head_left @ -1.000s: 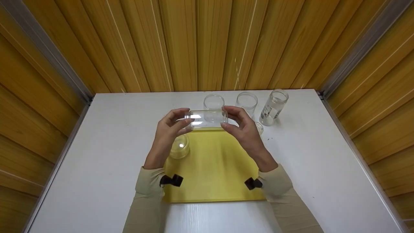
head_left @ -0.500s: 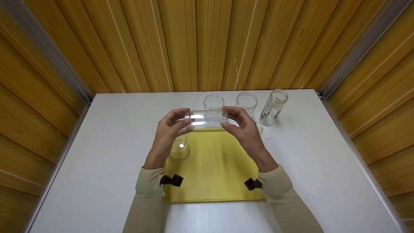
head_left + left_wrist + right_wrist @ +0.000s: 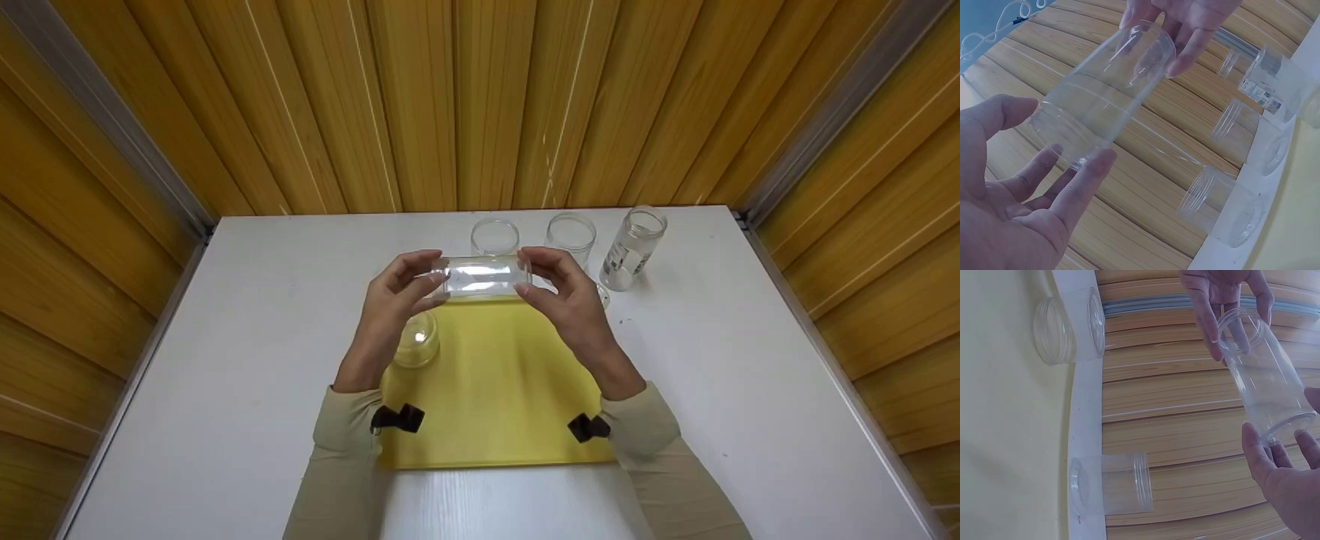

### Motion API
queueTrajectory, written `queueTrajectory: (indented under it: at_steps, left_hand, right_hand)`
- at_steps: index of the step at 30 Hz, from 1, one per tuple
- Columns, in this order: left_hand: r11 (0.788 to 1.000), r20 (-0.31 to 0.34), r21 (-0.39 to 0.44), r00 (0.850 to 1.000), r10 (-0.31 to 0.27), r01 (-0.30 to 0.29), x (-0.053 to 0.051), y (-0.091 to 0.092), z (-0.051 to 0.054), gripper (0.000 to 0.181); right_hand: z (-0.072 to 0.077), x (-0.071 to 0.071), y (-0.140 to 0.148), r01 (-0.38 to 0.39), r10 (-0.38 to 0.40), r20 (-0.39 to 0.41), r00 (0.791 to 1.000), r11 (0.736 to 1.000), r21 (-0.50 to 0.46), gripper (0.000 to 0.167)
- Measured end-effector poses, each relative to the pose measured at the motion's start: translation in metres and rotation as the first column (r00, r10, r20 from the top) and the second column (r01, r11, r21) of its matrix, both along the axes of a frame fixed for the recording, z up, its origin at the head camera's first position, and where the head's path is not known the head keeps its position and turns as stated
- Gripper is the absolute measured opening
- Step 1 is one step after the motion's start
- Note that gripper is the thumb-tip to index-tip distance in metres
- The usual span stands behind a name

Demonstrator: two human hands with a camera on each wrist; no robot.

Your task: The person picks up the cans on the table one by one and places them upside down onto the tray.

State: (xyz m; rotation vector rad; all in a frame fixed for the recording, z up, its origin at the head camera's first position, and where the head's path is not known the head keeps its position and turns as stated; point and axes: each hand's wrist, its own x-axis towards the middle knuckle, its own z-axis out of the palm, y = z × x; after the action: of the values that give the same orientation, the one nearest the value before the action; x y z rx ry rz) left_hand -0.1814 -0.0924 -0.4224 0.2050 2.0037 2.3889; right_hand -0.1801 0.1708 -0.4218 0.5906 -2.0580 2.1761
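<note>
A tall clear jar (image 3: 480,276) lies level in the air between both hands, above the far edge of the yellow mat (image 3: 495,405). My left hand (image 3: 397,296) grips its threaded mouth end with thumb and fingers. At the base end, my right hand (image 3: 564,300) holds the jar (image 3: 1269,379) the same way. The left wrist view shows the jar (image 3: 1109,84) see-through, with no lid on its mouth. Close to my left wrist, a short clear jar (image 3: 418,341) stands mouth down on the mat's left part.
Behind the hands stand two short clear jars, one in the middle (image 3: 495,234) and one further right (image 3: 571,231). A taller jar with a printed label (image 3: 634,251) is at the back right. Partly behind my right hand lies a clear round thing (image 3: 603,297). Ribbed wooden-look walls (image 3: 487,105) enclose the white table (image 3: 247,360).
Bright reflections on the held jar have shifted toward its middle, and the jar sits very slightly further right. Both hands keep nearly the same place and hold.
</note>
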Motion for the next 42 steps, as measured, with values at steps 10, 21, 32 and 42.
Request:
queueTrajectory:
  at_steps: [10,21,32,42]
  left_hand:
    - [1.0,-0.032,0.001,0.999,0.014,-0.014,-0.001,-0.008,-0.002,0.04]
    - [0.99,-0.017,-0.106,0.996,0.093,-0.094,-0.005,-0.023,-0.01,0.039]
    - [0.92,-0.059,-0.332,0.978,0.199,-0.207,-0.014,-0.035,-0.021,0.04]
    - [0.839,-0.077,-0.478,0.965,0.252,-0.258,-0.023,-0.05,-0.035,0.042]
  right_hand:
    - [0.0,0.001,0.005,0.013,-0.013,-0.003,1.0,1.0,0.001,0.048]
    - [0.001,0.003,0.015,0.026,-0.026,-0.019,0.999,1.0,0.008,0.047]
    - [0.001,0.005,0.027,0.054,-0.053,-0.036,0.998,0.998,0.029,0.046]
    - [0.004,0.008,0.035,0.066,-0.06,-0.07,0.996,0.994,0.088,0.047]
